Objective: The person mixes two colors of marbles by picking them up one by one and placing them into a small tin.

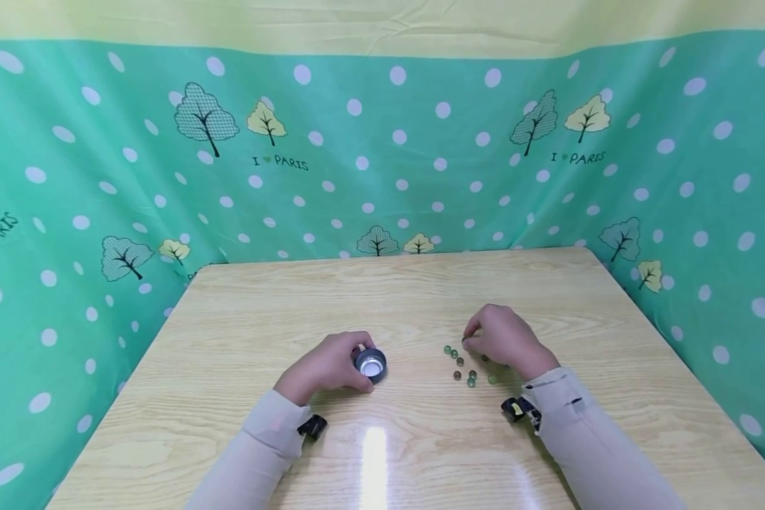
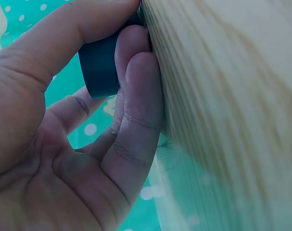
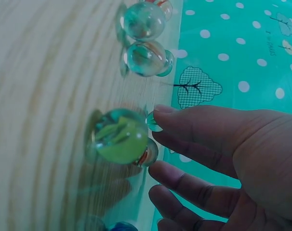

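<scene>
1. Cloth (image 1: 382,163): one printed backdrop, beyond and to both sides of the hands.
2. Table (image 1: 261,297): one, wooden, under both hands.
3. Sleeves (image 1: 255,446): two, pale, behind the hands.
4. Hands: two. The left hand (image 1: 331,363) grasps the cup between thumb and fingers. The right hand (image 1: 505,340) appears to pinch one marble between thumb and forefinger tips; its other fingers hang loosely curved.
5. Wrist cameras (image 1: 314,427): two, black, one at each wrist.
6. Cup (image 1: 371,365): one, in the left hand's grip, on its right side, mouth up, dark outside and silvery within. It should be light and stiff, and the smooth wall may slip a little. The best hold is low on opposite sides, fingertips off the rim so the mouth stays free. Whether its base touches the table I cannot tell.
7. Marbles: nine countable from the head, perhaps a tenth half hidden by the right palm. The pinched marble (image 3: 152,122) is at the right fingertips; the loose marbles (image 1: 460,361) lie left of, under and nearer than that hand. Glass by the look: hard, slick, light, quick to roll. Fingertips on opposite sides at mid-height would suit; pressing high could shoot one away.
</scene>
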`<control>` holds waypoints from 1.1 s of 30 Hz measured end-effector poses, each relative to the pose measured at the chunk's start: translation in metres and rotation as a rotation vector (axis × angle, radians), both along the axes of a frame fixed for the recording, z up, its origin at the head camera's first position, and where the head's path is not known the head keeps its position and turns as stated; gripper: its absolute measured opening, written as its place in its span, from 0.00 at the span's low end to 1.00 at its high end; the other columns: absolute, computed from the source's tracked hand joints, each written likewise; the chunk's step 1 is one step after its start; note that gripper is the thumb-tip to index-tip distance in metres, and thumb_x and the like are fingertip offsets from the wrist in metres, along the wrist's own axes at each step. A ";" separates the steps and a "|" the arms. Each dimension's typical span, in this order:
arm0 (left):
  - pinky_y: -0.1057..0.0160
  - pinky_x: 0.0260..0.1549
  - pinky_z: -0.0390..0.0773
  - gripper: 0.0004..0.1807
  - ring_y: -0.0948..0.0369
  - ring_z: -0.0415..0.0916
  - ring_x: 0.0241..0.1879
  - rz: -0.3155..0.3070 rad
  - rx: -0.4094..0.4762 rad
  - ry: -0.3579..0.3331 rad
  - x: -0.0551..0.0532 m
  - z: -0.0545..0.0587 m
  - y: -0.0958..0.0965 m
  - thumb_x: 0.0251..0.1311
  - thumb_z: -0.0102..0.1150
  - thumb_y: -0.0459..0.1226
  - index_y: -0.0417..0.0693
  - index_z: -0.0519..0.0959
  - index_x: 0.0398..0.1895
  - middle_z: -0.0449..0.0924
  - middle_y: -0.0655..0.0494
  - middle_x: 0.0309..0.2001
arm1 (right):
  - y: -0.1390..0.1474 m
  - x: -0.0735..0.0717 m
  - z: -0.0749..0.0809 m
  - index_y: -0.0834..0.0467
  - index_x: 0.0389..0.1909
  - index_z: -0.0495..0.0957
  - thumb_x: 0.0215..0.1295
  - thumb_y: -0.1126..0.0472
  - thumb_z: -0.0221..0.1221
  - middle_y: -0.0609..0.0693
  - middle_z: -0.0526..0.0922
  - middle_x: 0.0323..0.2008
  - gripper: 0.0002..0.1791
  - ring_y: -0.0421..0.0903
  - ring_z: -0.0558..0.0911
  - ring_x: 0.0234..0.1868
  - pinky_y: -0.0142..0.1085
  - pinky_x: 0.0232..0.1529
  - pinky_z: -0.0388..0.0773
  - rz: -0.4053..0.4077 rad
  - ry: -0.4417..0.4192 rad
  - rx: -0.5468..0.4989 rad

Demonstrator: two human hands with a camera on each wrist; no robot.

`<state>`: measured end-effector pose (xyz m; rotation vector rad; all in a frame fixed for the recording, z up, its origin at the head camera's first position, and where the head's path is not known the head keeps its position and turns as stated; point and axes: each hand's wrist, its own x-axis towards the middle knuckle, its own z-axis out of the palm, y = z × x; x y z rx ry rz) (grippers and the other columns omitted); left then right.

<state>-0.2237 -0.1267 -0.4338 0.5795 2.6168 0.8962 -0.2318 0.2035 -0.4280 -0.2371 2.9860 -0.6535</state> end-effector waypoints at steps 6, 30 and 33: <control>0.56 0.40 0.75 0.28 0.57 0.75 0.36 0.014 0.007 -0.017 -0.001 0.001 0.000 0.38 0.86 0.37 0.54 0.80 0.43 0.81 0.54 0.38 | -0.001 0.000 0.004 0.51 0.36 0.91 0.62 0.57 0.72 0.51 0.88 0.45 0.04 0.42 0.78 0.25 0.37 0.28 0.74 -0.009 -0.017 -0.012; 0.57 0.40 0.75 0.27 0.57 0.75 0.36 0.007 0.009 -0.022 0.001 0.003 -0.003 0.39 0.86 0.37 0.53 0.80 0.43 0.81 0.54 0.37 | -0.020 0.011 0.016 0.47 0.36 0.90 0.63 0.53 0.72 0.47 0.85 0.46 0.03 0.51 0.84 0.51 0.50 0.53 0.80 0.046 0.069 -0.065; 0.57 0.39 0.74 0.26 0.57 0.75 0.35 0.005 0.005 -0.020 0.002 0.003 -0.003 0.40 0.86 0.37 0.54 0.80 0.43 0.81 0.53 0.37 | -0.025 0.012 0.020 0.47 0.36 0.90 0.63 0.53 0.72 0.45 0.85 0.45 0.03 0.51 0.84 0.51 0.49 0.54 0.81 0.070 0.099 -0.089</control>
